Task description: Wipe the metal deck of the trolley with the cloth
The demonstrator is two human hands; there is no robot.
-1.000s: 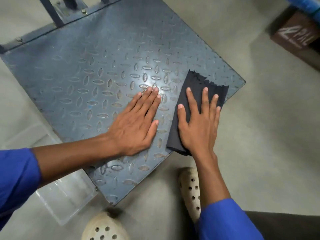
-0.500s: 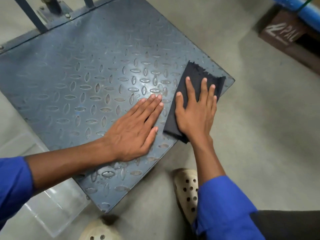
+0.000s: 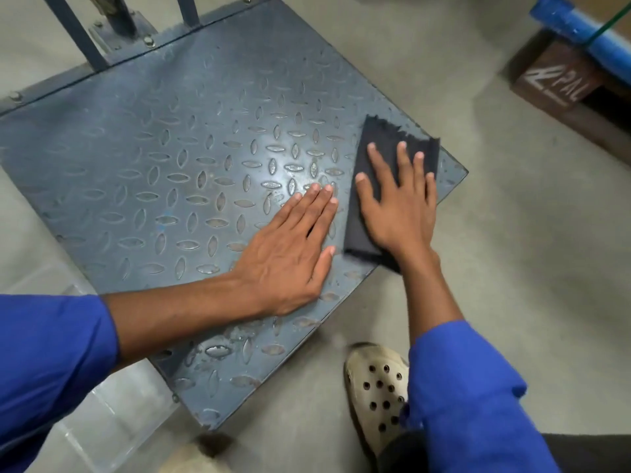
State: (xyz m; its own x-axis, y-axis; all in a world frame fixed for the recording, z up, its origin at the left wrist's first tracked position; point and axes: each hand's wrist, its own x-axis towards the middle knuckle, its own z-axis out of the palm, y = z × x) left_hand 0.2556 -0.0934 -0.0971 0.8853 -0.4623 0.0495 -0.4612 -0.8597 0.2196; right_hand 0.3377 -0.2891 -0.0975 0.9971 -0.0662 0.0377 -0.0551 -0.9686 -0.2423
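1. Left hand (image 3: 286, 254): it lies palm down on the deck (image 3: 153, 148), at 4 o'clock from the deck centre. The fingers are straight and close together. It has stayed flat for the last 1 s. Judged function: bracing, not wiping.

2. Cloth (image 3: 379, 131): dark and folded, at the 3 o'clock corner of the deck. Its near end overhangs the edge toward 5 o'clock. The right hand (image 3: 399, 206) presses it flat, fingers straight and spread. Over the last 1 s the gap between the left fingertips and the cloth has narrowed slightly, and the cloth has kept to this corner.

3. Meaning: the stroke is short. The area from 9 to 12 o'clock probably remains to be wiped.

4. Not visible:
- the deck under the cloth and under both palms;
- the handle posts (image 3: 78, 39), cut off at 11 o'clock;
- the wheels;
- any difference between wiped and unwiped metal.
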